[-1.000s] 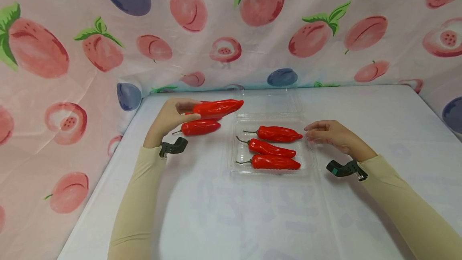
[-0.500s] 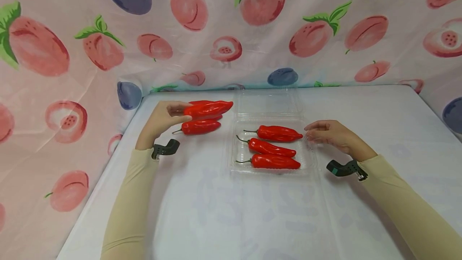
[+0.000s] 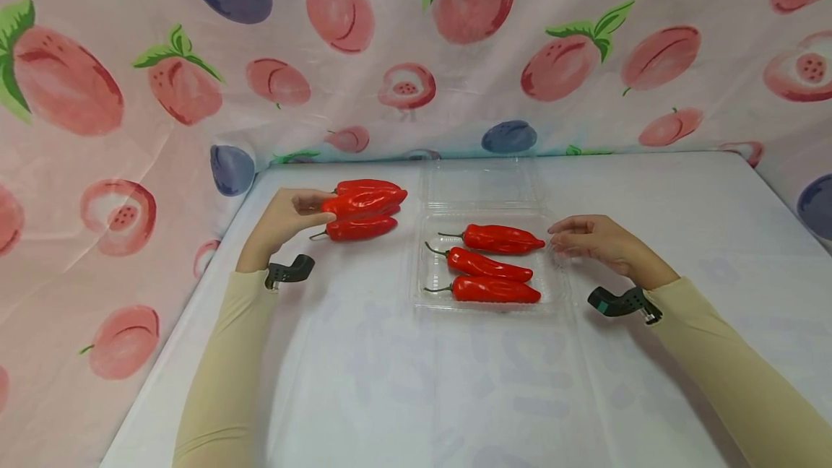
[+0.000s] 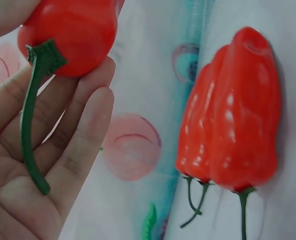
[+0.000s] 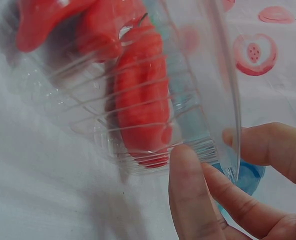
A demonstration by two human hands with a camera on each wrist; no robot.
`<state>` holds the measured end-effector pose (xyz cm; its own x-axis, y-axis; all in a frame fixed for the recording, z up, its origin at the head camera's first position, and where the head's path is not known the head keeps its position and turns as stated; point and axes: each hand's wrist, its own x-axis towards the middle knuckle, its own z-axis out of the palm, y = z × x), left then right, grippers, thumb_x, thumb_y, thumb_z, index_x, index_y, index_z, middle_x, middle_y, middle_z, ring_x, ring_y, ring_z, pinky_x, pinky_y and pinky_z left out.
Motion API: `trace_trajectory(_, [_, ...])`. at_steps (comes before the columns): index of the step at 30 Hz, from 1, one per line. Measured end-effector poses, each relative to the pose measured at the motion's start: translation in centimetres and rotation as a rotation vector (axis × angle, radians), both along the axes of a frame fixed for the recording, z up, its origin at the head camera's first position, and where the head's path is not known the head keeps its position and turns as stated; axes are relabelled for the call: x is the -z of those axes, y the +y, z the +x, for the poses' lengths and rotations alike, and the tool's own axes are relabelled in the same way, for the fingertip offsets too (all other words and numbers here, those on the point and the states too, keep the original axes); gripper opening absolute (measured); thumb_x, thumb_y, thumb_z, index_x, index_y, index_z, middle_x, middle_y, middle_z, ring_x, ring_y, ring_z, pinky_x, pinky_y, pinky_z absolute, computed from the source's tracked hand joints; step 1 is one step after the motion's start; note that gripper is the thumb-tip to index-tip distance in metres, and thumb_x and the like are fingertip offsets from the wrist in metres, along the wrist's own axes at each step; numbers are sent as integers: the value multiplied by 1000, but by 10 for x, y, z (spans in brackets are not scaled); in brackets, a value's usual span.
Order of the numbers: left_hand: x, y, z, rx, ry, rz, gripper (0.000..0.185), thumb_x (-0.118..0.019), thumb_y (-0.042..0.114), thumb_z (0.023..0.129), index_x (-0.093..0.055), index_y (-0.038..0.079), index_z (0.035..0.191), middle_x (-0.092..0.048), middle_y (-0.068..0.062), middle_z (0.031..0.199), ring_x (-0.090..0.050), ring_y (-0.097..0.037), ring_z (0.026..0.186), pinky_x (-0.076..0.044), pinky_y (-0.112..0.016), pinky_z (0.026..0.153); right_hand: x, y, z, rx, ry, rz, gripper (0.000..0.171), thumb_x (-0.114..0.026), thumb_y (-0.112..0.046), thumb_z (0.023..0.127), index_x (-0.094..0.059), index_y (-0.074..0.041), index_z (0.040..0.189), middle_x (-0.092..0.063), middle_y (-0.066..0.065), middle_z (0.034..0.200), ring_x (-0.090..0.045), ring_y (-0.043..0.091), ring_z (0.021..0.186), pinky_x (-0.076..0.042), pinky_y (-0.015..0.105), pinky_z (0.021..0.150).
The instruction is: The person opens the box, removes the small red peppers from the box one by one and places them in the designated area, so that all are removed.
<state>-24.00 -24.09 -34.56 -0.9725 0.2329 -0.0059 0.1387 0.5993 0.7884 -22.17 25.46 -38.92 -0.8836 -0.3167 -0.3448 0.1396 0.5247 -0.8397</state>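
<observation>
Left hand: the left hand (image 3: 286, 219) sits at about ten o'clock on the table, fingers curled round the stem end of a glossy red plastic chilli pepper (image 3: 364, 202); in the left wrist view the pepper's green stem (image 4: 32, 120) lies across the palm.
Held pepper: it hangs low over the loose pile, tip pointing toward three o'clock; whether it touches the peppers below cannot be told.
Loose pile: two more red peppers on the table, one (image 3: 360, 228) just at the six o'clock side of the held one, the other (image 3: 367, 185) peeking out at its twelve o'clock side; the left wrist view shows the pair (image 4: 233, 125) lying side by side, stems together.
Right hand: the right hand (image 3: 601, 244) is at three o'clock of the clear plastic clamshell tray (image 3: 559, 287); thumb and fingertips (image 5: 188, 185) pinch its thin rim, as the right wrist view shows.
Tray contents: three red peppers in a row, far one (image 3: 497, 238), middle one (image 3: 487, 265), near one (image 3: 494, 290), stems toward nine o'clock, tips toward three.
Tray lid: the clear hinged lid (image 3: 481, 183) lies open and flat at twelve o'clock of the tray.
Surroundings: white table (image 3: 416, 396), fruit-printed pink cloth (image 3: 97, 128) hung behind and to the left, beige sleeves and a dark wrist mount (image 3: 289, 269) on each arm.
</observation>
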Motion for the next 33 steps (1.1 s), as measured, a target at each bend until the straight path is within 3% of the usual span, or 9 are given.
trace_trajectory(4, [7, -5, -2, -2, -29, -4, 46, -70, 26, 85, -60, 4, 124, -63, -16, 122, -61, -27, 108, -52, -26, 85, 0, 0, 0, -1, 0, -6, 50, -56, -26, 94, -46, 6, 131, -65, 11, 111, -62, 8, 91, -52, 21, 83])
trace_trajectory(11, [16, -9, -4, 4, -66, -17, 44, -68, 25, 86, -60, 2, 123, -63, -18, 121, -60, -30, 109, -53, -34, 88, 0, 1, -1, -3, -3, -11, 50, -55, -27, 94, -46, 6, 131, -65, 10, 110, -62, 7, 91, -52, 21, 83])
trace_trajectory(19, [27, -14, -8, 20, -95, -36, 42, -68, 24, 86, -62, 1, 121, -63, -18, 120, -59, -23, 104, -50, -23, 81, 1, 1, -1, -5, -4, -20, 50, -56, -27, 94, -46, 6, 131, -66, 10, 111, -63, 7, 91, -52, 22, 83])
trace_trajectory(28, [31, -18, -8, 44, -119, -30, 40, -67, 20, 86, -62, 1, 121, -60, -17, 126, -58, -29, 111, -48, -42, 97, 0, 1, 0, -8, -2, -14, 50, -55, -27, 94, -46, 6, 131, -65, 13, 113, -63, 8, 91, -53, 25, 85])
trace_trajectory(33, [37, -19, -8, 34, -122, -55, 39, -69, 20, 84, -64, 1, 118, -64, -18, 120, -61, -23, 104, -50, -35, 91, 0, 1, 0, -10, -3, -16, 50, -55, -26, 95, -46, 7, 131, -65, 12, 112, -63, 7, 91, -53, 24, 85])
